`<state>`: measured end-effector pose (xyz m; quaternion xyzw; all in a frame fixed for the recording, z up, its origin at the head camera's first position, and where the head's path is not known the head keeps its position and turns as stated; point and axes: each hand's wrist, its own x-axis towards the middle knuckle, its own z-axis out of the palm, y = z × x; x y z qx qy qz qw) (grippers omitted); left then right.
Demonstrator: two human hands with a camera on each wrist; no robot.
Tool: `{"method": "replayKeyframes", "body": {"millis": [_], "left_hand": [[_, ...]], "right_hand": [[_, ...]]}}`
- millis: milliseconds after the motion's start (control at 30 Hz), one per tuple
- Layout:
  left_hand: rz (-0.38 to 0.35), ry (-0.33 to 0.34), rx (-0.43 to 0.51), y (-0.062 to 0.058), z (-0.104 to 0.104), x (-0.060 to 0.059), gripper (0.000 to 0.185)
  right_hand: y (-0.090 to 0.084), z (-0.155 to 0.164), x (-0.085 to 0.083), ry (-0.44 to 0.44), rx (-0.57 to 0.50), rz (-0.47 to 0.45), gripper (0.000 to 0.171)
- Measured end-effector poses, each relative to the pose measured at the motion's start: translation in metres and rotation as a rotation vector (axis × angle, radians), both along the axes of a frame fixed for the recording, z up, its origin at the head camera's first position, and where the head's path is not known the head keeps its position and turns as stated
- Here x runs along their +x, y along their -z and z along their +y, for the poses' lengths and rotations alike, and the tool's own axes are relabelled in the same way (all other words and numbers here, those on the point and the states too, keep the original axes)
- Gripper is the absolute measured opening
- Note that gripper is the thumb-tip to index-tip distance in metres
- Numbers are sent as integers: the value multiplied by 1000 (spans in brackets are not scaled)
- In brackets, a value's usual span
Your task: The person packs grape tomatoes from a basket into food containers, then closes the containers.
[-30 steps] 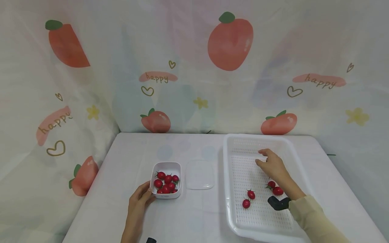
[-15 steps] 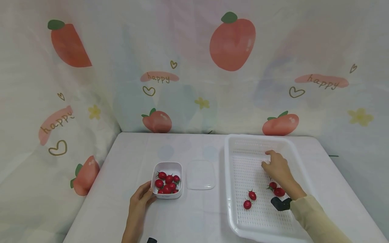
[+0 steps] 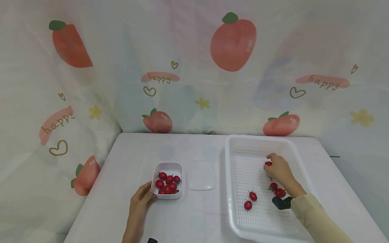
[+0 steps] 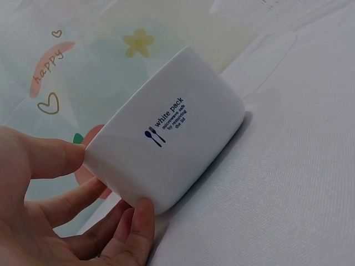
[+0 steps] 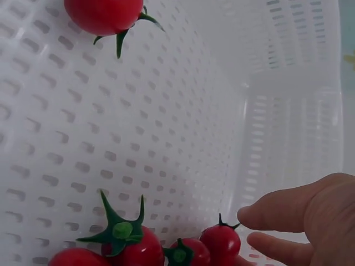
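My left hand (image 3: 141, 200) grips the near left corner of a small white food container (image 4: 161, 133), thumb at its rim and fingers at its base. The container stands on the table with several red cherry tomatoes (image 3: 167, 189) inside. Over the back part of a white perforated basket (image 3: 228, 189), my right hand (image 3: 280, 170) pinches a cherry tomato (image 3: 268, 163) between thumb and fingers; its green stem shows in the right wrist view. Two more cherry tomatoes (image 3: 277, 190) lie below that hand, partly close to the wrist, and two others (image 3: 250, 200) lie farther left in the basket.
A clear square lid (image 3: 201, 175) lies flat between the container and the basket. White cloth (image 3: 194, 209) covers the table. A fruit-print curtain (image 3: 194, 67) hangs behind and at the sides.
My right hand has drawn slightly right and down, its fingers closing in, and a cherry tomato now shows at the fingertips. The left hand keeps its hold on the container.
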<state>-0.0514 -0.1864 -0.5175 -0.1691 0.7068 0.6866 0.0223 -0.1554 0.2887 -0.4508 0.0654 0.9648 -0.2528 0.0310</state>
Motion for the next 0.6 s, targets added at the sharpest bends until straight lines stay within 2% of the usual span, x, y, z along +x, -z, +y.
{"method": "replayKeyframes", "body": {"millis": [300,600], "left_hand": [[1,-2,-4,2,-1,-1,48],[3,-1,-10,1,-1,-1,48]], "right_hand": [[11,3,-4,17,-19,-8,42],[10,3,-4,18,-57,6,40]]}}
